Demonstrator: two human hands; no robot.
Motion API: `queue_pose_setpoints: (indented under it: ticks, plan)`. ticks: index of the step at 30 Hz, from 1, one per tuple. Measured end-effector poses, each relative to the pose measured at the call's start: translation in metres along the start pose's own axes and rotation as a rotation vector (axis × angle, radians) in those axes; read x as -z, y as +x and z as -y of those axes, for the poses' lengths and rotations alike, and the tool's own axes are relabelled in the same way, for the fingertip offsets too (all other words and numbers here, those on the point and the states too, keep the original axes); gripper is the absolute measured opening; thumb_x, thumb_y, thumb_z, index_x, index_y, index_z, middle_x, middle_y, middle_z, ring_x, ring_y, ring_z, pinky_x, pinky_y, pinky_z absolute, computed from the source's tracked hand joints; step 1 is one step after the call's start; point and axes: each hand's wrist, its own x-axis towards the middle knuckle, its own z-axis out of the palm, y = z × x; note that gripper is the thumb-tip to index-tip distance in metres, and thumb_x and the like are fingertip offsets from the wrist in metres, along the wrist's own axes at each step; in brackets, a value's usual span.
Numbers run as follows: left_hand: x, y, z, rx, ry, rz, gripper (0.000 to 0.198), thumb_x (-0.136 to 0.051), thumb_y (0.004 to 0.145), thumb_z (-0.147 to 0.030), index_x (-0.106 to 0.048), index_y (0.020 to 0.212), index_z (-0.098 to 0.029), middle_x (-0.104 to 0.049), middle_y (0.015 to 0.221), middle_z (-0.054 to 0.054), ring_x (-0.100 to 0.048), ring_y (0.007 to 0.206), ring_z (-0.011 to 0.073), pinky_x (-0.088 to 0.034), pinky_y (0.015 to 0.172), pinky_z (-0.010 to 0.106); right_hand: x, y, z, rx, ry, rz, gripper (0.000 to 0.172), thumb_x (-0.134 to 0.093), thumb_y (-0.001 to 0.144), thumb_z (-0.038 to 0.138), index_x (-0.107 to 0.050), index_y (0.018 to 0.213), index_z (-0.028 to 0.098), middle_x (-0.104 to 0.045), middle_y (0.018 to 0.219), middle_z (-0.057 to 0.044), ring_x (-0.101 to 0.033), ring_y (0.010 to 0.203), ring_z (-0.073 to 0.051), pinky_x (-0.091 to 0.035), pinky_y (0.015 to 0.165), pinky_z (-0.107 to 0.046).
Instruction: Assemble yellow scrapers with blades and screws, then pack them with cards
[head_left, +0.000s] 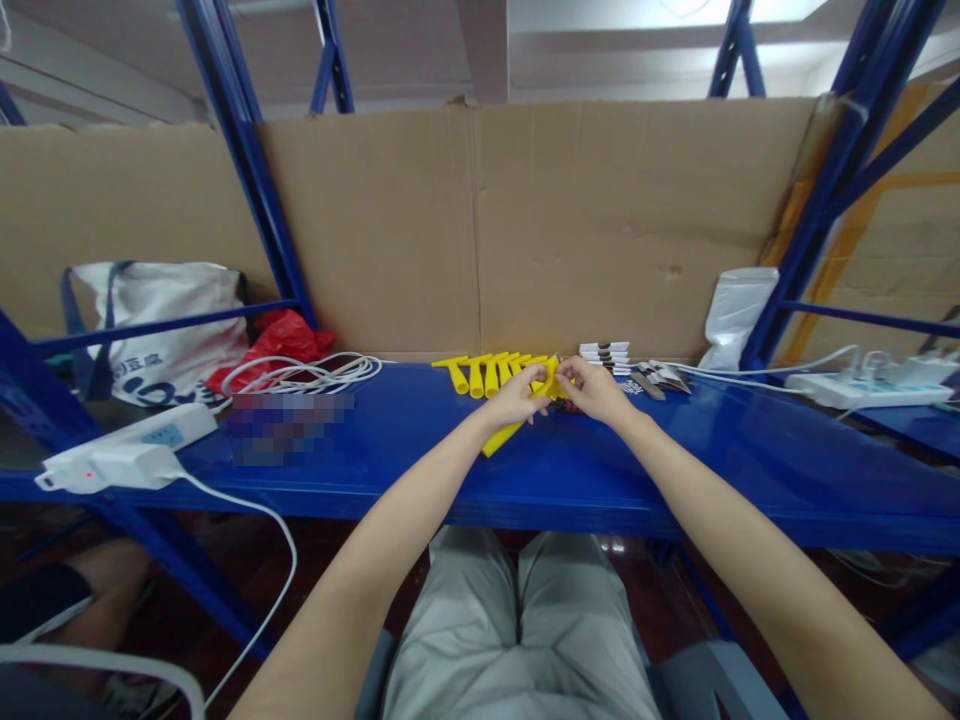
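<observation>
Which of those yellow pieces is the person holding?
The yellow piece in the left hand, with the right hand at its upper end. Its tube juts out below the left hand; others lie in a row behind.

- The bare left arm (397, 530) slants from the lower left up and inward, its wrist nearly straight.
- The bare right arm (720, 510) slants up and inward from the lower right.
- The bare left hand (517, 396) has its fingers curled in a grip, the thumb uppermost.
- The bare right hand (598, 388) turns its back upward, thumb and forefinger drawn together in a pinch.
- Both hands meet ahead of the body, fingertips close; whether they touch is too small to tell.
- Two thighs in pale grey cloth trousers (457, 630) lie side by side, slightly parted.
</observation>
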Motion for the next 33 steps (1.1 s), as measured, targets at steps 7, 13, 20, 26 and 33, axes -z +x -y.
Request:
queue_pose_setpoints:
  ticks: [7, 13, 20, 26, 33]
  plan:
    - [-0.002, 0.000, -0.003, -0.009, -0.009, -0.019, 0.045, -0.064, 0.074, -0.010, -0.052, 0.116, -0.020, -0.049, 0.130, 0.015, -0.060, 0.055, 0.0066, -0.045, 0.037, 0.015, 0.000, 0.000, 0.004, -0.023, -0.116, 0.021, 0.013, -0.042, 0.086, 0.023, -0.053, 0.090, 0.020, -0.065, 0.080, -0.007, -0.058, 0.063, -0.017, -0.039, 0.057, -0.026]
    - [-0.004, 0.001, -0.004, -0.001, -0.032, -0.026, 0.045, -0.065, 0.073, -0.009, -0.052, 0.115, -0.018, -0.049, 0.130, 0.017, -0.060, 0.052, 0.0051, -0.046, 0.037, 0.016, 0.000, 0.000, 0.004, -0.028, -0.129, 0.028, 0.012, -0.041, 0.086, 0.024, -0.052, 0.090, 0.020, -0.065, 0.080, -0.007, -0.059, 0.064, -0.017, -0.039, 0.058, -0.026]
    - [-0.001, 0.003, -0.003, 0.046, -0.041, -0.108, 0.044, -0.064, 0.073, -0.006, -0.050, 0.113, -0.017, -0.051, 0.127, 0.015, -0.058, 0.051, 0.0024, -0.045, 0.037, 0.014, 0.002, 0.001, 0.001, -0.020, -0.086, 0.006, 0.011, -0.042, 0.085, 0.023, -0.051, 0.089, 0.020, -0.064, 0.079, -0.006, -0.058, 0.064, -0.017, -0.039, 0.058, -0.026]
    - [0.005, 0.006, -0.004, 0.165, -0.060, -0.245, 0.049, -0.057, 0.074, -0.001, -0.044, 0.118, -0.017, -0.044, 0.136, 0.017, -0.059, 0.052, 0.0033, -0.046, 0.040, 0.016, 0.019, 0.003, -0.031, -0.156, -0.084, -0.156, 0.013, -0.042, 0.085, 0.025, -0.053, 0.089, 0.019, -0.064, 0.074, -0.007, -0.058, 0.064, -0.018, -0.040, 0.059, -0.027]
    - [0.005, 0.004, -0.012, 0.201, -0.068, -0.278, 0.047, -0.054, 0.075, -0.001, -0.042, 0.118, -0.016, -0.045, 0.134, 0.018, -0.060, 0.053, 0.0051, -0.047, 0.040, 0.018, 0.048, -0.016, -0.088, -0.672, -0.469, 0.126, 0.020, -0.044, 0.081, 0.012, -0.063, 0.087, 0.011, -0.067, 0.087, -0.018, -0.062, 0.084, -0.025, -0.044, 0.069, -0.032]
